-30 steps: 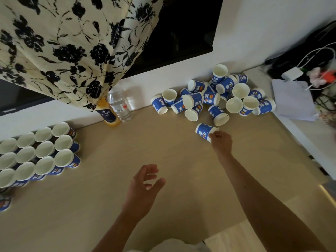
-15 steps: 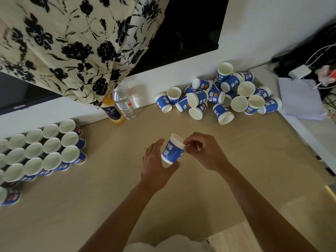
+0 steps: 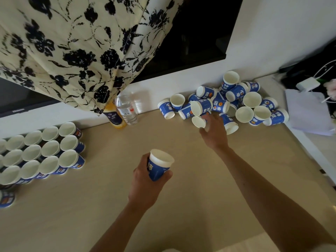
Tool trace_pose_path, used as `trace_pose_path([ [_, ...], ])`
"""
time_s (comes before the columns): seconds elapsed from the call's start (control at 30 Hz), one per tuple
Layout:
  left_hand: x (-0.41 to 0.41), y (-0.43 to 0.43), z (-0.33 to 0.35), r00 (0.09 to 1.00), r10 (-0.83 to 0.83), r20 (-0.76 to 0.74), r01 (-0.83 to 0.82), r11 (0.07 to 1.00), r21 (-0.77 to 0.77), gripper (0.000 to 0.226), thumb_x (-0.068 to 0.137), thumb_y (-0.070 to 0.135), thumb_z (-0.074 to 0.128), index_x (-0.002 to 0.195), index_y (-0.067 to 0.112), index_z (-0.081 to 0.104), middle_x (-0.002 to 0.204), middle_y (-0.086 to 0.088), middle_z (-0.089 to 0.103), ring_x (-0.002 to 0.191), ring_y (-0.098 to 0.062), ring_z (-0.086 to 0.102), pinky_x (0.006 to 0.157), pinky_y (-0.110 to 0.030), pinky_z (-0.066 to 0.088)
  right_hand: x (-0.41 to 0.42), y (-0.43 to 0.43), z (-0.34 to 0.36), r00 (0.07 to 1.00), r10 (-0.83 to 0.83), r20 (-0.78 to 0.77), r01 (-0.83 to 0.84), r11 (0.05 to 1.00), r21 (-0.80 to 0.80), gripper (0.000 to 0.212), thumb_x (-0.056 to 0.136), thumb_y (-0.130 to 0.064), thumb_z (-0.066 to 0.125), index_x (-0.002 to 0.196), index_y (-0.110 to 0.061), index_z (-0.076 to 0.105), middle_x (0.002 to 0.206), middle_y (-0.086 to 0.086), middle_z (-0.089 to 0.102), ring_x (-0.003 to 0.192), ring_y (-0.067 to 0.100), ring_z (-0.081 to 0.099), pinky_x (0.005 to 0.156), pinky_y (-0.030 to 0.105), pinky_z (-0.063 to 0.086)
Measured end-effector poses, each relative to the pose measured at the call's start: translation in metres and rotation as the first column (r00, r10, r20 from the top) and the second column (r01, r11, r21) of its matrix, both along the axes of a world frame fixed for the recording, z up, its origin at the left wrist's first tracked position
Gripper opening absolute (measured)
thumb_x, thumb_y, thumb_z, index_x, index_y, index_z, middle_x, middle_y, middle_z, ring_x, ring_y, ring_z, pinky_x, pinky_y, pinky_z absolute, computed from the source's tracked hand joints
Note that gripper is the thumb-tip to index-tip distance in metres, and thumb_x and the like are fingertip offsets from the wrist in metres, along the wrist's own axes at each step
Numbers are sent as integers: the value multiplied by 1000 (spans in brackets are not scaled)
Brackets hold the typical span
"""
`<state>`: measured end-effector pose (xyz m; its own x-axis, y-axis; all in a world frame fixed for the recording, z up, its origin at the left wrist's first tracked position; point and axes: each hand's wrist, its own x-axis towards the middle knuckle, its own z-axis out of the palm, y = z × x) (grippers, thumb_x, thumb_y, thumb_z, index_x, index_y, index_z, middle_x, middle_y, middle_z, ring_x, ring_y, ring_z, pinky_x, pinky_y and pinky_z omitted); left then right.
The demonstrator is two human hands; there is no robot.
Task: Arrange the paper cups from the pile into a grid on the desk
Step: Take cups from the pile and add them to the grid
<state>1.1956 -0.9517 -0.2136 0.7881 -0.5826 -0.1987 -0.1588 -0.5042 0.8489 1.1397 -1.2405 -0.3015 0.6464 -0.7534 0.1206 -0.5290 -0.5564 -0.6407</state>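
Desk (image 3: 109, 206), two bottles (image 3: 126, 110), one held cup (image 3: 158, 168)

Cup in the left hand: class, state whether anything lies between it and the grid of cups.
Nothing visible does: only bare desk separates the held cup from the grid; the two bottles stand farther back.

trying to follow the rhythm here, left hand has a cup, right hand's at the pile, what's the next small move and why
Probably the right hand closes round the tipped cup at the near edge of the pile: it reaches that cup, though a grip isn't clear. The left hand grips an upright cup, so both could then go to the grid.
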Motion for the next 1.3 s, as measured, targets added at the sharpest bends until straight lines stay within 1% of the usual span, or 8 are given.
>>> trace_pose_path([
  [0.17,5,21,-4,998,59,-23,-59,998,6,62,75,21,86,127,23,55,102,16,68,89,3,65,70,-12,53,39,-63,-7,945,93,-314,-207,914,-350,84,68,3,80,142,-13,44,144,10,49,136,34,41,104,51,44],
  [0.5,23,45,-8,990,140,-21,-140,990,-30,65,70,18,89,125,27,57,104,17,69,94,3,65,69,-10,51,98,-98,-10,704,223,-675,-566,749,-343,73,74,-13,81,139,-19,48,134,5,59,131,30,49,107,51,37],
  [0.63,32,57,-6,984,179,-9,-180,982,-49,67,68,17,90,124,30,56,106,16,69,96,5,64,71,-9,50,98,-95,-8,788,225,-573,-473,816,-331,75,67,-22,87,132,-22,50,125,6,65,119,33,57,101,48,42],
  [0.77,43,75,-4,967,254,32,-251,965,-79,68,64,14,92,115,41,56,110,13,64,97,2,63,73,-12,53,90,-59,11,936,263,-235,-310,931,-192,73,67,-17,85,130,-23,49,120,6,59,112,32,58,94,48,44],
  [0.87,50,93,-3,953,299,56,-294,952,-81,64,63,13,93,115,30,60,108,6,61,92,4,61,68,-7,48,75,-5,22,960,277,28,-278,960,27,72,72,-14,82,134,-23,48,124,-1,58,112,18,56,89,32,45],
  [1.03,62,126,-8,928,369,44,-364,926,-99,60,63,18,93,113,26,61,107,8,65,92,0,60,70,-14,45,64,110,26,960,180,216,-248,904,348,66,70,-10,87,124,-22,51,112,-8,64,93,0,61,78,14,45],
  [1.17,71,168,-8,896,441,48,-432,892,-133,62,60,40,86,115,31,59,109,15,66,100,-4,60,78,-24,45,75,202,23,948,174,266,-290,816,501,65,65,-15,92,118,-28,58,108,-12,69,98,7,66,80,30,54],
  [1.3,83,221,-8,842,538,37,-530,839,-122,65,65,22,92,119,30,57,111,20,65,100,3,58,83,-32,48,99,282,25,923,205,327,-365,739,566,65,66,-13,93,118,-31,58,114,-12,67,103,14,67,82,32,57],
])
